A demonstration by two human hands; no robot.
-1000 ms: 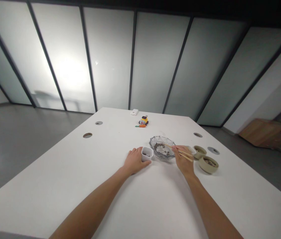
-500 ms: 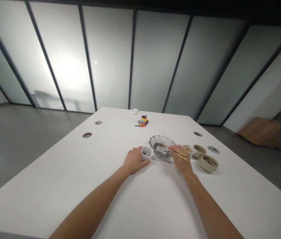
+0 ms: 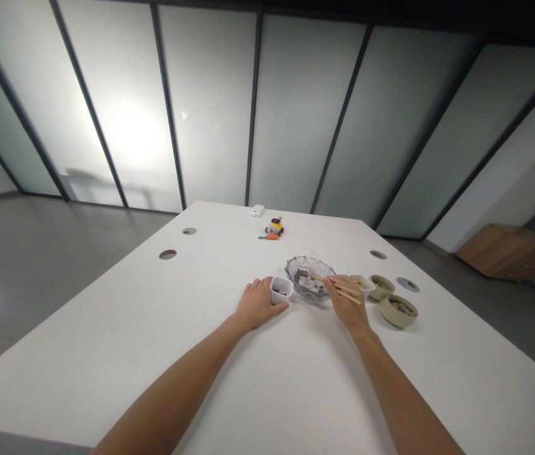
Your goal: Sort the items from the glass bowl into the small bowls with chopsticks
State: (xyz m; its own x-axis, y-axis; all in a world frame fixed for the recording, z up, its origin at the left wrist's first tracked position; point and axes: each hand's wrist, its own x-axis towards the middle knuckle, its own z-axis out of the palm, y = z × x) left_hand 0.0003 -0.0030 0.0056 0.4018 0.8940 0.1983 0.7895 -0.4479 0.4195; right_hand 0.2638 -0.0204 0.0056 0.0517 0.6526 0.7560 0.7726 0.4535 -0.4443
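My left hand rests on the white table, its fingers curled around a small white square cup with dark bits inside. My right hand is closed on a pair of wooden chopsticks. Their tips reach into a clear glass bowl that holds small dark and light pieces. The glass bowl stands between the two hands, just right of the white cup.
Right of the glass bowl stand a small white dish and two beige bowls. A yellow toy with an orange piece and a small white box lie near the far edge. Round cable holes pierce the table.
The right hand has shifted a little left, carrying the chopstick tips further into the glass bowl. The left hand has stayed on the white cup.
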